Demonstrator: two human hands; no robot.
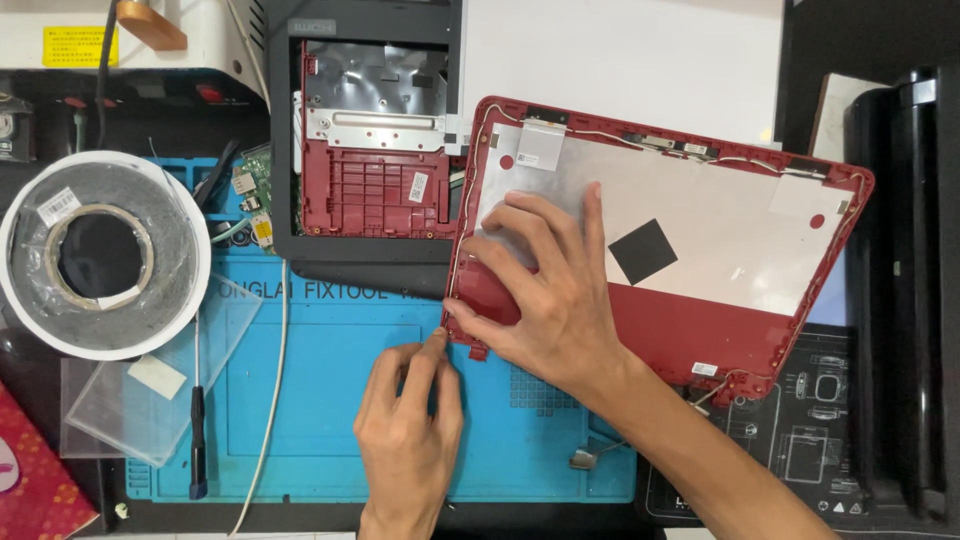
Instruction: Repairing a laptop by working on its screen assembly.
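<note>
Head view: the red laptop lid (700, 330) is being pressed flat by the right hand (545, 290), fingers spread apart. Its lower-left corner is being pinched by the left hand (405, 420), fingers together, at 7 o'clock. Long axis: 10 to 4 o'clock.

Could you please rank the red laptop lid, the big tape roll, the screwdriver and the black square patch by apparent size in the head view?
1. red laptop lid
2. tape roll
3. screwdriver
4. black square patch
</note>
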